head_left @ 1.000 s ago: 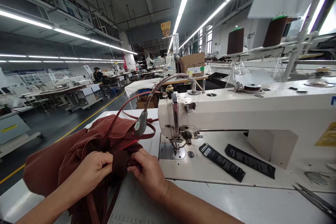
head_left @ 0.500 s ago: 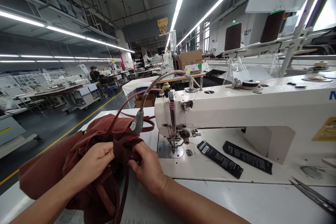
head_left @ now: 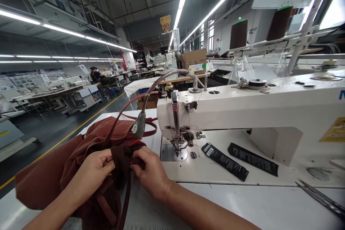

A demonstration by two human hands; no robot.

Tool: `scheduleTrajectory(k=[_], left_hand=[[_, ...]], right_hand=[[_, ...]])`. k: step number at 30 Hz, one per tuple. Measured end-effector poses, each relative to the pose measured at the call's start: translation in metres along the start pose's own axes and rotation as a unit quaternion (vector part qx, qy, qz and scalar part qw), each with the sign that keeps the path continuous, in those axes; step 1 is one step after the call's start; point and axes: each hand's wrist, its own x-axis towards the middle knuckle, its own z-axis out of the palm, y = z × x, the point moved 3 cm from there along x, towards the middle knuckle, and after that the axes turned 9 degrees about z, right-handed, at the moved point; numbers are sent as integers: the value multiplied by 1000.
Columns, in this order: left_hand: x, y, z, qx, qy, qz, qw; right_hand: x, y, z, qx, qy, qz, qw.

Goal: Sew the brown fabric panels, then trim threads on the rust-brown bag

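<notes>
A reddish-brown fabric bag (head_left: 72,154) with long narrow straps lies bunched on the table, left of the sewing machine (head_left: 215,107). My left hand (head_left: 97,169) is closed, pinching the dark brown lining (head_left: 120,160) at the bag's opening. Close by on the right, my right hand (head_left: 149,170) is also closed on the edge of this lining, its fingertips partly hidden by the cloth. Just above both hands hangs the grey head of a gooseneck lamp (head_left: 139,125). The needle and presser foot (head_left: 177,149) stand to the right of my right hand, with no fabric under them.
Two black printed labels (head_left: 226,161) (head_left: 253,159) lie on the machine bed. Metal tweezers (head_left: 320,197) rest at the right edge. Brown thread cones (head_left: 238,34) stand behind the machine. A person (head_left: 95,75) sits at a far workstation on the left.
My left hand has shifted slightly left and down, with its thumb now showing along the lining. My right hand keeps its grip. The whole view has shifted a little.
</notes>
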Motion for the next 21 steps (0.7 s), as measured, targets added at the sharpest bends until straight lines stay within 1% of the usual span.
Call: scheduleTrajectory(k=[3,5,8,9,11,14,15,17,21], left_hand=[[1,-3,2,-2,-8,-4,1000],[0,-4,2,36,11,-10,999],[-3,-6,-1,120,60,-23,991],[-4,-6,-1,134,67,-23,989],[-5,-7,-1,127,50,-13,991],[-5,-8,3,85,-18,23,996],[-5,-8,3,75,-27,31,996],[-6,-10,3,62,-18,34,997],[-7,-14,1,63,16,18,998]], right_hand=[[-1,-1,1,5,2,0,1000],[-2,-2,1,6,4,0,1000],[-2,-3,-1,15,16,7,1000],[-2,-3,-1,20,20,10,1000],[-2,-4,-1,23,26,16,999],[0,-3,-2,15,34,30,999],[1,-2,-2,12,36,35,999],[2,-1,-2,11,33,37,999],[-1,-1,-2,-13,7,19,1000]])
